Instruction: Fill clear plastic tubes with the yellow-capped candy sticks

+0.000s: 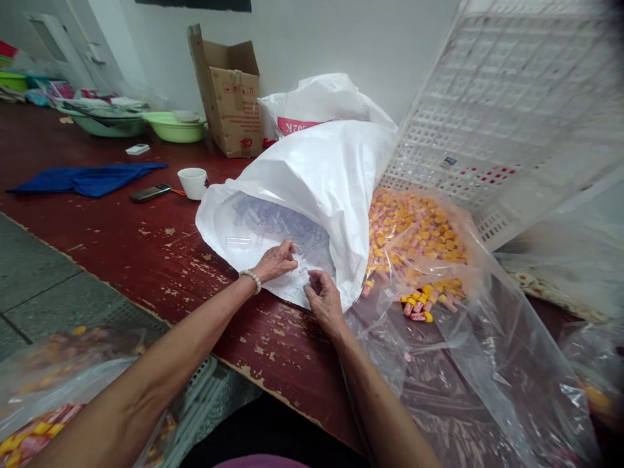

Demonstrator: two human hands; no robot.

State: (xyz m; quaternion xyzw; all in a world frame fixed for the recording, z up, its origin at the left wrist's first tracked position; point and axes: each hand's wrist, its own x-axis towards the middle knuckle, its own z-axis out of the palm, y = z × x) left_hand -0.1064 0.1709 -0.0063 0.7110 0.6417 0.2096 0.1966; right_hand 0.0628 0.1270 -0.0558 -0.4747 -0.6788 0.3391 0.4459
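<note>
A white sack (336,169) lies on its side with its mouth towards me. Inside it are several clear plastic tubes (277,218), some of them lying loose near the lower lip. My left hand (276,260), with a beaded bracelet at the wrist, is in the sack's mouth, its fingers curled closed. Just right of it, at the lip, my right hand (324,298) has thumb and fingers bent together beside a small clear piece. What either hand holds is too small or hidden to name.
Right of the sack, clear plastic film holds many small yellow-capped pink pieces (419,240) beneath a tilted white crate (439,143). To the left are a white cup (194,183), a phone (150,193), blue cloth (88,179), a carton (234,97) and a green basin (174,128).
</note>
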